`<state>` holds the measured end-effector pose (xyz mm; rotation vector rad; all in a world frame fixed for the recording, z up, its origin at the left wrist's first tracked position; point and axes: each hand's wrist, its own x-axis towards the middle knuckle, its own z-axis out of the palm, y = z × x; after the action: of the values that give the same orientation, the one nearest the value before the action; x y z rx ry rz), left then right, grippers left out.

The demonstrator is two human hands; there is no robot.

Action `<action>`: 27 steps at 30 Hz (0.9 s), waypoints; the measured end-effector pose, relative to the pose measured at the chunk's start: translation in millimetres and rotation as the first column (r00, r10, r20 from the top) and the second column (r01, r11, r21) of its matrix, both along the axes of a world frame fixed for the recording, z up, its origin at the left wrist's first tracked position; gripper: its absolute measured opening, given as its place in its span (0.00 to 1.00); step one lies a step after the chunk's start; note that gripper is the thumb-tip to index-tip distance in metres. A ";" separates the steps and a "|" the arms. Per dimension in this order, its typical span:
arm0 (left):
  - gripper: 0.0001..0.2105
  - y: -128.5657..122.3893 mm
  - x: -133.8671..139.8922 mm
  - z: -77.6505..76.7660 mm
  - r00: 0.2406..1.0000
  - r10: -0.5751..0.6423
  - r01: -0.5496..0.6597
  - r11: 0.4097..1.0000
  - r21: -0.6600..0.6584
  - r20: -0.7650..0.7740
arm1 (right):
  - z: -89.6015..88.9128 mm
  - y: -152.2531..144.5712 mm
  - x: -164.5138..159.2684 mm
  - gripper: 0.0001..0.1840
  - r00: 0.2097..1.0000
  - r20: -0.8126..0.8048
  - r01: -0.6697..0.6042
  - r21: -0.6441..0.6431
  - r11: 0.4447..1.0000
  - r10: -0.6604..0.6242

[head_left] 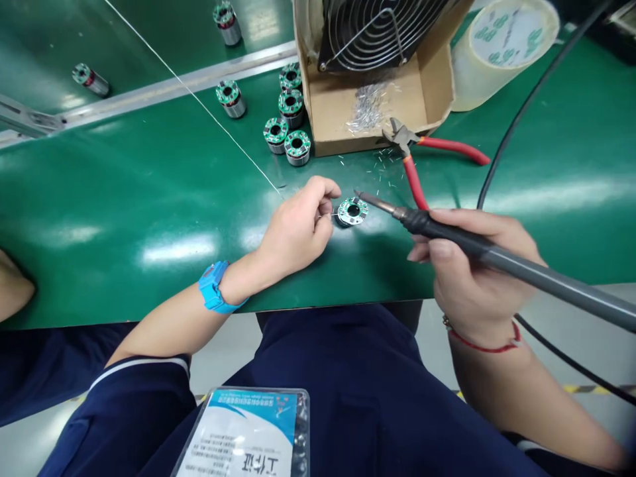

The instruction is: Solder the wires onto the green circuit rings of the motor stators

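A small motor stator with a round green circuit board [358, 216] on top stands upright on the green bench in front of me. At its left side, my left hand [301, 222] pinches a thin solder wire [213, 118], whose tip reaches the board's left edge. The wire runs up and away to the upper left. My right hand [477, 271] grips a soldering iron [447, 242] like a pen. The iron's tip is at the upper right edge of the board; whether it touches cannot be made out.
Red-handled side cutters [411, 142] lie beyond the iron, among wire clippings. A cardboard box [342, 143] holds a fan [382, 33] and more clippings [368, 107]. Several similar stators [298, 148] stand left of it. A roll of clear tape [467, 73] sits right. Another person's arm [14, 286] is far left.
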<state>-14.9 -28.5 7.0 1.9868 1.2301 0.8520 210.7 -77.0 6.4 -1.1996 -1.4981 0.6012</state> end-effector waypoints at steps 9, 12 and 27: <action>0.16 0.6 1.5 2.2 1.000 0.017 -0.017 1.000 -0.012 0.000 | -6.0 -1.5 -6.1 0.10 0.996 -0.082 0.042 -0.010 0.999 -0.042; 0.16 -0.3 3.9 3.1 1.000 0.020 -0.021 0.999 -0.027 -0.022 | -5.3 -3.7 -4.3 0.10 0.997 -0.016 0.071 -0.026 0.997 -0.072; 0.11 4.0 7.9 6.4 0.993 -0.067 0.069 0.998 0.012 -0.092 | 0.6 -3.1 7.2 0.11 0.992 0.102 0.072 -0.013 0.997 -0.070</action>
<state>-7.1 -24.5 13.4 2.0878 1.2026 0.7459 217.9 -80.1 7.0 -1.3070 -1.5304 0.5121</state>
